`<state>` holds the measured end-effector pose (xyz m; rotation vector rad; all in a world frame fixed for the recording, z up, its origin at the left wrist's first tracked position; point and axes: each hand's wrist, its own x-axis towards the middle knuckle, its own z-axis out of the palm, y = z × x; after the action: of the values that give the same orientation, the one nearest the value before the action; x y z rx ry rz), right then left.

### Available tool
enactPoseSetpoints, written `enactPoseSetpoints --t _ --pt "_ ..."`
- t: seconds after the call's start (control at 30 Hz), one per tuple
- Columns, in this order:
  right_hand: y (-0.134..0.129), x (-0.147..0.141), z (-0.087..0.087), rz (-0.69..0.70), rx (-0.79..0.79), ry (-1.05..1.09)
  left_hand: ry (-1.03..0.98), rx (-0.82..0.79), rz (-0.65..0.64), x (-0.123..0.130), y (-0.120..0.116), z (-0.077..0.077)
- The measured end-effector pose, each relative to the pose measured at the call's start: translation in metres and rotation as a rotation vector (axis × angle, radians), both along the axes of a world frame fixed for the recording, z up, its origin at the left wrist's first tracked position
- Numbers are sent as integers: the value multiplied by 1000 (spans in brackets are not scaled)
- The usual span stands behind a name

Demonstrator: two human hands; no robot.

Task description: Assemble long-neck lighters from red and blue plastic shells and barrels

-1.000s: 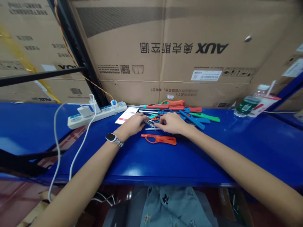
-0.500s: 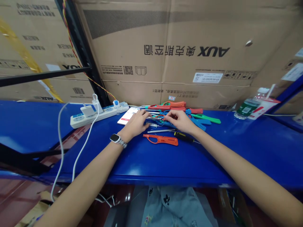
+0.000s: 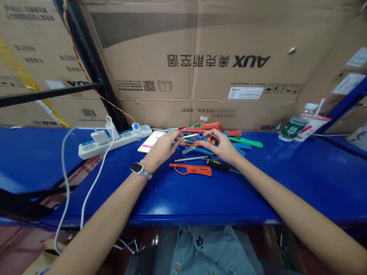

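Observation:
My left hand [image 3: 163, 148] pinches a thin metal lighter tube [image 3: 189, 136] and holds it above a pile of gas lighters. From the tube's right end a thin wire [image 3: 205, 131] curves to my right hand [image 3: 220, 146]. The fingers of that hand are closed at an orange lighter part [image 3: 192, 143]; exactly what they grip is partly hidden. A clear plastic piece [image 3: 188, 149] lies just below. Nearer me are a loose metal tube [image 3: 191, 158], an orange lighter half-shell [image 3: 195, 170] and a screwdriver [image 3: 218, 165] with a black and yellow handle.
Red, blue and green lighters [image 3: 252, 142] are piled behind my hands. A phone [image 3: 148, 142] and a white power strip [image 3: 114, 143] with cables are at left. At right stand a water bottle [image 3: 295, 126] and a drink cup [image 3: 314, 128]. Cardboard boxes [image 3: 149, 57] wall the back.
My left hand has lifted the metal tube up from the pile, tilting its right end upward. The wire now shows between my hands. The view has shifted slightly.

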<state>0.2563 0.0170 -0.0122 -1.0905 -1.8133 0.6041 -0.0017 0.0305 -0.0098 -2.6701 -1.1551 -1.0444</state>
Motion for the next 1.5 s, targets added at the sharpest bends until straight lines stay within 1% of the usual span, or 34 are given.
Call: enactPoseSetpoints --t 0.07,0.13,0.23,0.3,0.4,0.5,0.57,0.7,0.8,0.9,0.97,1.03,1.13,1.3,1.37,1.5 --pt "-1 2 -5 -73 -9 -25 -46 1 -23 2 -4 4" --pt "-3 1 -8 -124 -1 -135 -78 3 -42 5 -10 7" --pt "-8 -5 -9 -146 9 -328 -110 24 -61 8 -17 11" --pt "-11 -12 -8 -147 6 -383 -124 26 -68 8 -19 12" --pt "-11 -17 -4 -98 3 -336 -148 7 -69 5 -20 12" --pt "-11 -13 0 39 -56 -152 -170 -21 -44 -2 -19 11" --pt "-13 -7 1 102 -110 -38 -159 -54 -32 -9 -19 12" --pt "-21 4 -4 106 -102 45 -65 -170 -31 -18 -21 16" --pt "-28 9 -10 164 -92 36 -15 -244 -34 -19 -22 16" --pt "-34 10 -14 229 -110 -1 -18 -331 -8 -19 -22 14" --pt "-38 8 -16 247 -101 -32 -20 -380 14 -19 -21 13" --pt "-41 4 -16 257 -77 -66 -1 -388 39 -19 -22 13" --pt "-45 0 -16 256 -50 -113 64 -405 111 -20 -25 15" --pt "-47 -1 -16 189 -4 -169 128 -464 234 -20 -29 21" --pt "-46 0 -16 172 16 -188 142 -467 243 -20 -30 21" --pt "-45 2 -15 189 76 -241 150 -455 195 -22 -30 17"
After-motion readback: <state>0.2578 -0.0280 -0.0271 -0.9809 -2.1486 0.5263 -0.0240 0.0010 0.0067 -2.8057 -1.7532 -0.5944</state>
